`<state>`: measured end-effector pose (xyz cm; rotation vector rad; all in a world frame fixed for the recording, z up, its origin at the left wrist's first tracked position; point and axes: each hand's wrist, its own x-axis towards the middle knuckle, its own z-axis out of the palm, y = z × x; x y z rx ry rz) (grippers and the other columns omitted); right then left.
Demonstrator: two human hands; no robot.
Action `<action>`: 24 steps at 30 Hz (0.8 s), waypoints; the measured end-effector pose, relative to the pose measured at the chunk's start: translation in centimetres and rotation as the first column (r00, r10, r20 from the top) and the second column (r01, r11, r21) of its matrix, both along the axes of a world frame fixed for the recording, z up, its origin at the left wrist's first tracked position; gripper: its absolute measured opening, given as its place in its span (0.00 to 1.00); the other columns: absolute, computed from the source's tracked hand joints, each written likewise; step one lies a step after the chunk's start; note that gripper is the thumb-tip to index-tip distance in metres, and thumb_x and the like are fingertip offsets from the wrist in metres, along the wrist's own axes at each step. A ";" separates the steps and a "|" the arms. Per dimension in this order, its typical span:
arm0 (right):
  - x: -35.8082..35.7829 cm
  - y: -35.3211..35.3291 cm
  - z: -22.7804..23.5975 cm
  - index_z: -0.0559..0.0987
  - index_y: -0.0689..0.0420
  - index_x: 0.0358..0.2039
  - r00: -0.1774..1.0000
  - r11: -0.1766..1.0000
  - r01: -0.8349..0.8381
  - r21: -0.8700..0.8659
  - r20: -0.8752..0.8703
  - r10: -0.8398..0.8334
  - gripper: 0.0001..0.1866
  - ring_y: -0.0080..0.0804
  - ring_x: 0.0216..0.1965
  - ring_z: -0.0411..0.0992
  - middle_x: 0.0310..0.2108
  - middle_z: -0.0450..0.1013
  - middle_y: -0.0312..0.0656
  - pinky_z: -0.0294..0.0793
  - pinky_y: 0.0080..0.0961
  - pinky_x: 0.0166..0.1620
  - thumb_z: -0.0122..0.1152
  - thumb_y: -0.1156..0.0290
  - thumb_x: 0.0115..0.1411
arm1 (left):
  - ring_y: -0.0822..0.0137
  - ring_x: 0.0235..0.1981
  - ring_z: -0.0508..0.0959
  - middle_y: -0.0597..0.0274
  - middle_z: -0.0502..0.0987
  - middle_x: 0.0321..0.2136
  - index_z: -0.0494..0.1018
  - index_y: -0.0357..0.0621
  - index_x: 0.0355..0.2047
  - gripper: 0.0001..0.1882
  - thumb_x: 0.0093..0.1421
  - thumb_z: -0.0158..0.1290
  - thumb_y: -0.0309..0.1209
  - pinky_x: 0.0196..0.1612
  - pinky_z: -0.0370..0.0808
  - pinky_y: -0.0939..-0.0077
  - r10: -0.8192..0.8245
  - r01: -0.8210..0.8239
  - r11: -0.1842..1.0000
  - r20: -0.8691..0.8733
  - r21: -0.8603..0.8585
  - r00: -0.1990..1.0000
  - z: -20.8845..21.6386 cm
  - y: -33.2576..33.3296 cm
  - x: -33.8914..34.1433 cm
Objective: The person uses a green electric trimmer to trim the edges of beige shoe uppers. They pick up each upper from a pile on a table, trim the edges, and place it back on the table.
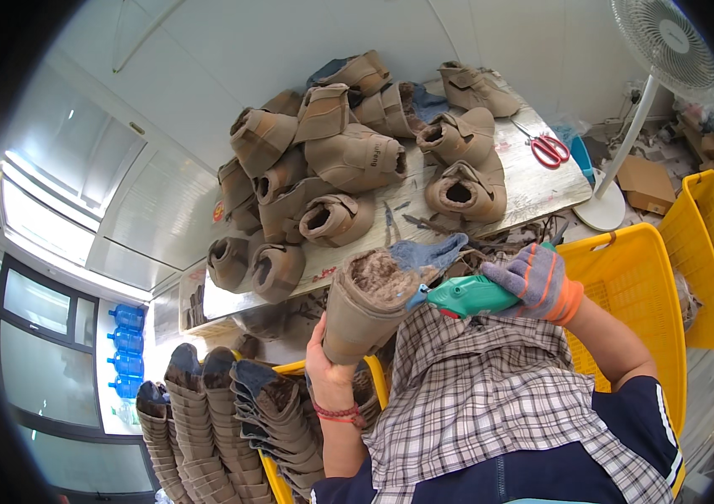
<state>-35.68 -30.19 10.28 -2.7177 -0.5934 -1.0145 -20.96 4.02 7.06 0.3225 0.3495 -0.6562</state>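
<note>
Left hand [329, 363], bare with a red bracelet at the wrist, is clamped around the shaft of a tan fleece-lined boot [368, 304], holding it up over the lap, opening tilted toward the right hand. Right hand [535, 281], in a grey and orange work glove, is closed around a green electric trimmer [466, 296], its nose touching the boot's fuzzy collar. Looks like trimming of lining or stray threads at the rim is underway; next move probably calls for turning the boot in the left hand so the tool can follow the collar.

Plaid apron [491, 395] lies below both hands. Left of and below the left hand, stacked boot uppers [206, 420]. A yellow crate [634, 277] sits just right of the right hand. Beyond the hands, the tabletop [533, 189] carries a heap of boots [332, 160], red-handled scissors [548, 149] and scraps. A white fan [668, 50] stands farthest right. Nothing blocks the tool.
</note>
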 end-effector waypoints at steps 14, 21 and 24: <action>0.1 5.4 0.9 0.76 0.61 0.46 0.980 0.901 0.035 0.433 -0.192 0.054 0.36 0.40 0.22 0.74 0.22 0.75 0.44 0.73 0.30 0.27 0.75 0.54 0.39 | 0.54 0.59 0.65 0.55 0.66 0.59 0.62 0.43 0.59 0.25 0.62 0.52 0.30 0.62 0.59 0.46 0.227 -0.277 0.961 0.523 0.017 0.822 1.1 -0.3 -4.5; 0.8 7.0 1.6 0.76 0.58 0.47 0.934 0.727 0.169 0.665 -0.343 0.097 0.32 0.43 0.29 0.77 0.29 0.77 0.49 0.76 0.29 0.33 0.74 0.58 0.42 | 0.57 0.56 0.68 0.60 0.69 0.55 0.64 0.46 0.58 0.27 0.58 0.53 0.19 0.60 0.64 0.52 0.183 -0.445 0.887 0.793 0.123 0.582 0.4 -2.0 -4.4; 0.9 7.0 1.9 0.76 0.59 0.48 0.921 0.704 0.178 0.688 -0.368 0.127 0.33 0.43 0.30 0.78 0.30 0.77 0.50 0.76 0.29 0.33 0.74 0.58 0.42 | 0.58 0.55 0.69 0.61 0.69 0.55 0.64 0.46 0.57 0.26 0.58 0.52 0.17 0.60 0.65 0.53 0.127 -0.401 0.906 0.815 0.137 0.566 -0.3 -2.3 -4.1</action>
